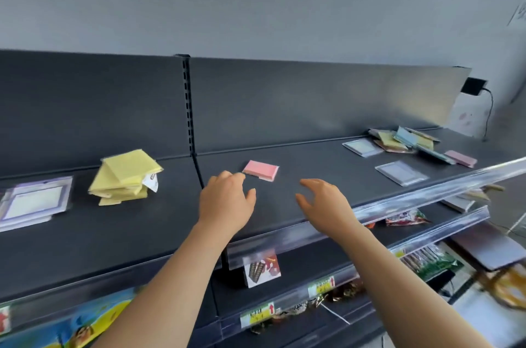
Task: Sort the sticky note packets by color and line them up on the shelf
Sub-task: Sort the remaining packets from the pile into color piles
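Our left hand and right hand hover spread and empty over the shelf, right of the post. Left of the post, a purple stack and a yellow stack look sorted. Far right of it a mixed pile waits, so we judge the job half done. The pink packet lies flat just right of the post, by our left fingertips, long axis along the shelf.

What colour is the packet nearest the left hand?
Pink packet, clearest in the head view.
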Tool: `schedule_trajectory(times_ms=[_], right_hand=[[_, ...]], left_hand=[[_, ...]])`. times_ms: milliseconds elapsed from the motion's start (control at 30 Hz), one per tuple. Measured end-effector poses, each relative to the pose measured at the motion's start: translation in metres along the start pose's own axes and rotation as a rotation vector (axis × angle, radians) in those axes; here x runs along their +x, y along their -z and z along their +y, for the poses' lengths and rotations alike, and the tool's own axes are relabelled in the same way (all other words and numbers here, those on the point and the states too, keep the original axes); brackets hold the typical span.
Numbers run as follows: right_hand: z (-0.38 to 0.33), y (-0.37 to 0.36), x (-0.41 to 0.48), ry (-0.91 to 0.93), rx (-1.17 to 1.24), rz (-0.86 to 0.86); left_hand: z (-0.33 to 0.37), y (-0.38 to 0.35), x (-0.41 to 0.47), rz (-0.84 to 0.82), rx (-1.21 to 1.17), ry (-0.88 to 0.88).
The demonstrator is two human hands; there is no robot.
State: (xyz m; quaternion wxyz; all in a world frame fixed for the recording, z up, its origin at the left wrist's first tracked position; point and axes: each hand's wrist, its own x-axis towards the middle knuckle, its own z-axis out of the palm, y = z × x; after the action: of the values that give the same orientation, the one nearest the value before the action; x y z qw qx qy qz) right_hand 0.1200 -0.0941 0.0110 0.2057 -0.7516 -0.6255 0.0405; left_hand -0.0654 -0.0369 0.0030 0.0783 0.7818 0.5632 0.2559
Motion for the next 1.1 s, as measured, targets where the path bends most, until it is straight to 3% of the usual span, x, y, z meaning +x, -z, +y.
schedule_trajectory(times_ms=[367, 600, 867, 967, 1100], right_hand=[[0.089, 0.020, 0.037, -0.193, -0.015, 0.042], [0.155, 0.036, 0.058, -0.339, -0.018, 0.124], [0.241, 0.041, 0.087, -0.414, -0.112, 0.074], [0.262, 0.041, 0.101, -0.377, -0.128, 0.057], [0.267, 0.034, 0.126, -0.174, -0.071, -0.020]], left_hand=[[0.031, -0.069, 0.089, -0.267, 0.071, 0.084], [0.072, -0.106, 0.119, -0.325, 0.122, -0.041], [0.124, -0.145, 0.141, -0.318, 0.167, -0.111], [0.138, -0.158, 0.149, -0.300, 0.177, -0.075], [0.156, -0.171, 0.160, -0.237, 0.191, -0.003]])
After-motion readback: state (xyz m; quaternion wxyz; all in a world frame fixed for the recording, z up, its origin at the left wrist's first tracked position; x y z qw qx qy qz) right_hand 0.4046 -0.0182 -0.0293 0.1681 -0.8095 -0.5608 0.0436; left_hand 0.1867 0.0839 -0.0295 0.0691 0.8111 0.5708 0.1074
